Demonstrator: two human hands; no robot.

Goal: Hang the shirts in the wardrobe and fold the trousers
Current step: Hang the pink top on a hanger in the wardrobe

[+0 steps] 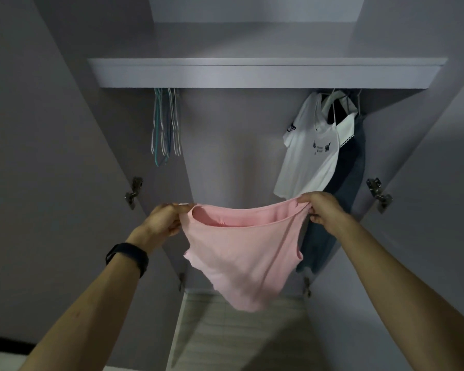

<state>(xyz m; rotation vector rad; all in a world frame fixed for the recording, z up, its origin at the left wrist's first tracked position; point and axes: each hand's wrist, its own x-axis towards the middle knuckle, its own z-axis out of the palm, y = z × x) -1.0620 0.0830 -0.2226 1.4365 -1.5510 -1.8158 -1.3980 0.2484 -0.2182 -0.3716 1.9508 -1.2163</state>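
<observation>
We hold the pink shirt [233, 253] spread before the wardrobe [252, 73] — left grip [164, 219] and right grip [323, 210] each pinching 1 shoulder — so, we judge, its neckline opens for the hangers [165, 129] at 11 o'clock.

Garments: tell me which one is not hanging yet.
The pink top, held up by the left hand and right hand; the white T-shirt and dark garment already hang.

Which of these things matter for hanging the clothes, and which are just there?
Part of the job: pink top, held by left hand and right hand; empty hangers; white T-shirt, already hung.
Just there: shelf; door hinge; wristband.
</observation>
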